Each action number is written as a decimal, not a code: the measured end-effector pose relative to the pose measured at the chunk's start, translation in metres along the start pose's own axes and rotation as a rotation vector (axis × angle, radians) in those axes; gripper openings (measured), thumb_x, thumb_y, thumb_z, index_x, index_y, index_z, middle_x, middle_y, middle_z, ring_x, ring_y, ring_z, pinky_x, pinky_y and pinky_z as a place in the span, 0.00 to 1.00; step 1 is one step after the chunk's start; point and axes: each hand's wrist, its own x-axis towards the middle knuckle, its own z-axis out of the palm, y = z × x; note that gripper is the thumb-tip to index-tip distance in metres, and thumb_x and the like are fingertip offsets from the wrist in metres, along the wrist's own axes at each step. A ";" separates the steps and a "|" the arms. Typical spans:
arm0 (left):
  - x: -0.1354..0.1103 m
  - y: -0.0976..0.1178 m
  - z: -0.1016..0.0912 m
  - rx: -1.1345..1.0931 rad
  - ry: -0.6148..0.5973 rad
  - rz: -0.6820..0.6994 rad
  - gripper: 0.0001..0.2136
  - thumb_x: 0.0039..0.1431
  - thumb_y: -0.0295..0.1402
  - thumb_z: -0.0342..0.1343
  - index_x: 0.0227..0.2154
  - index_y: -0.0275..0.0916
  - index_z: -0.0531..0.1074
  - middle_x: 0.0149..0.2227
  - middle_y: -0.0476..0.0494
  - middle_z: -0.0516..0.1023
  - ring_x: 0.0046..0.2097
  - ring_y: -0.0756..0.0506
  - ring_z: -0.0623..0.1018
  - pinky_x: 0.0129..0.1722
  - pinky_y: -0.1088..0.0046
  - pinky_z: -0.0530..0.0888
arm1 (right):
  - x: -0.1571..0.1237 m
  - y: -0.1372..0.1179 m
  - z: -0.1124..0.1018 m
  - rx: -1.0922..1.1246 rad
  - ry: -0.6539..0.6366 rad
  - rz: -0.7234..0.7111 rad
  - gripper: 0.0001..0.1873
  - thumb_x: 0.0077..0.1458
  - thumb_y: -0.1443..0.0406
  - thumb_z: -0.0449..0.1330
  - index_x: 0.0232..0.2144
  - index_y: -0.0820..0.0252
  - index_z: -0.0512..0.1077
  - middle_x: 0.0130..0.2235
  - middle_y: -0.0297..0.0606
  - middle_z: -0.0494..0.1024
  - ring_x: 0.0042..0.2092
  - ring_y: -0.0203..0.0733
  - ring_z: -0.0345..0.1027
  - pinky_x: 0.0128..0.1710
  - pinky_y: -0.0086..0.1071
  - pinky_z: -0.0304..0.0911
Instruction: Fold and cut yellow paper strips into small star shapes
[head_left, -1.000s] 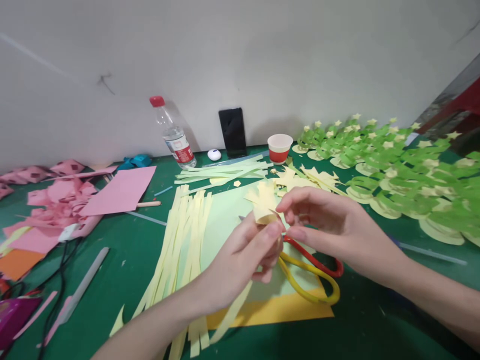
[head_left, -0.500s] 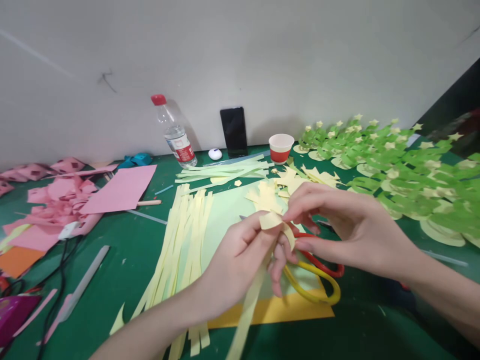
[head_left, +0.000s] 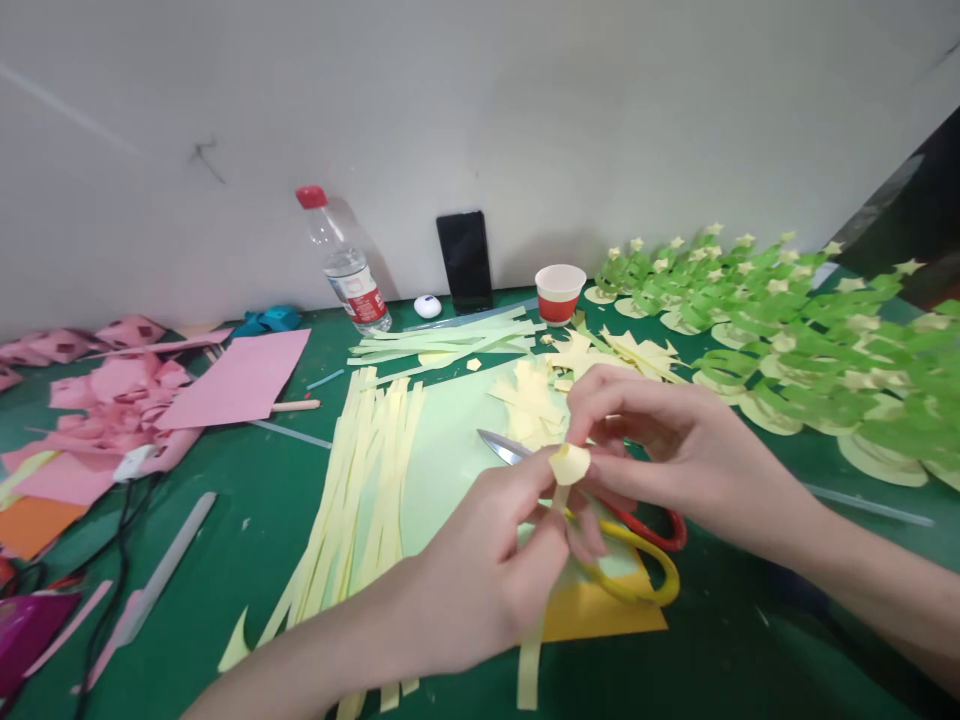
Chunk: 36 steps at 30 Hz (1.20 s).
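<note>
Left hand and right hand found close together, fingers bent, working on one pale yellow paper strip. The strip's folded end sits between the fingertips of both hands; its tail shows below the left hand. The left thumb and forefinger pinch the strip; the right fingertips touch the folded end at its far side, though how firmly cannot be told.

Scissors lie beneath the hands, clear of the strip's folded end, blades on a pale green sheet. Loose strips lie to the left on the bench.

Step in hand, as judged: shaping a small fold or loop at the strip's end. The next move appears to call for light fingertip pressure, the tail held flat and untwisted, and the crease kept square
</note>
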 end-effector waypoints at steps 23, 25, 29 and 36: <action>0.017 0.002 -0.021 -0.135 0.186 0.033 0.03 0.51 0.27 0.59 0.30 0.39 0.75 0.32 0.50 0.80 0.35 0.50 0.77 0.35 0.82 0.72 | 0.006 -0.002 -0.002 0.198 -0.041 0.349 0.11 0.39 0.71 0.60 0.30 0.59 0.66 0.23 0.27 0.67 0.24 0.30 0.63 0.19 0.21 0.58; 0.018 0.001 -0.022 -0.153 0.197 0.019 0.02 0.52 0.27 0.58 0.29 0.38 0.76 0.31 0.50 0.80 0.33 0.51 0.77 0.34 0.82 0.73 | 0.007 -0.001 -0.002 0.224 -0.058 0.371 0.12 0.38 0.72 0.59 0.30 0.59 0.66 0.24 0.28 0.67 0.24 0.30 0.63 0.18 0.21 0.56; 0.019 0.001 -0.023 -0.262 0.198 0.002 0.05 0.53 0.25 0.57 0.28 0.39 0.76 0.28 0.53 0.78 0.31 0.54 0.77 0.33 0.85 0.73 | 0.005 -0.001 -0.002 0.260 -0.078 0.408 0.13 0.38 0.71 0.59 0.31 0.59 0.66 0.25 0.28 0.67 0.27 0.33 0.66 0.24 0.25 0.61; 0.021 -0.003 -0.023 -0.373 0.142 -0.072 0.06 0.47 0.22 0.61 0.26 0.38 0.77 0.25 0.54 0.79 0.29 0.55 0.77 0.32 0.86 0.73 | 0.001 0.000 0.001 0.232 -0.095 0.394 0.13 0.39 0.69 0.58 0.32 0.58 0.66 0.25 0.27 0.66 0.26 0.31 0.62 0.25 0.25 0.58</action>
